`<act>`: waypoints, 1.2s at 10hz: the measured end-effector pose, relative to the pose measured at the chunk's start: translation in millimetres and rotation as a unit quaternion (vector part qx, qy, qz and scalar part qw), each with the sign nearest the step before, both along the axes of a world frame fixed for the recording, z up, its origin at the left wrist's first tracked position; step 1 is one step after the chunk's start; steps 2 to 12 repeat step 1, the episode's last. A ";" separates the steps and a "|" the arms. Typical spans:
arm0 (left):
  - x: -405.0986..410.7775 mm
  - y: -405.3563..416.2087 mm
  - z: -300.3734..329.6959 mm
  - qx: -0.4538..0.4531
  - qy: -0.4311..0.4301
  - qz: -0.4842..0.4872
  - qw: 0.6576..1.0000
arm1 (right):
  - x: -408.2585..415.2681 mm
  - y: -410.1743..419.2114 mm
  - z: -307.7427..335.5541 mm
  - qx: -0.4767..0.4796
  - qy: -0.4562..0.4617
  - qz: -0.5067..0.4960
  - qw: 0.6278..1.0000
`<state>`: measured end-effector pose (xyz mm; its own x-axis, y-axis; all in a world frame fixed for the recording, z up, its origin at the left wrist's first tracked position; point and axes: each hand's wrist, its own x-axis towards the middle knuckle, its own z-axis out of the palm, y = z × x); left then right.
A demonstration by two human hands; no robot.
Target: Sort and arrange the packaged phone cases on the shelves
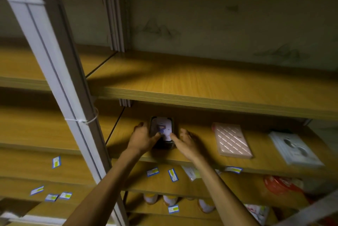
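Note:
A stack of dark packaged phone cases, its top one showing a pale picture, rests on the middle wooden shelf. My left hand grips the stack's left side with the thumb on top. My right hand presses against its right side, thumb on the top package. To the right on the same shelf lies a pink case pack with diagonal stripes. Further right sits a white pack with grey shapes on it.
A white metal upright divides the shelving on the left. The shelf above is bare wood. Blue-and-yellow price tags dot the lower shelf edges. A red round item and several bottles sit on lower shelves.

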<state>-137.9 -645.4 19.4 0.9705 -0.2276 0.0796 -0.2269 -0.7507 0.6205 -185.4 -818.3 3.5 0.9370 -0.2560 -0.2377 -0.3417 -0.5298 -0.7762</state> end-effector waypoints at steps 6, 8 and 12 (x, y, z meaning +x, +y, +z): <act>-13.0 4.8 14.1 0.098 -0.026 -0.009 0.995 | -28.5 -23.2 13.5 -0.072 -0.057 0.008 0.996; -13.0 4.8 14.1 0.098 -0.026 -0.009 0.995 | -28.5 -23.2 13.5 -0.072 -0.057 0.008 0.996; -13.0 4.8 14.1 0.098 -0.026 -0.009 0.995 | -28.5 -23.2 13.5 -0.072 -0.057 0.008 0.996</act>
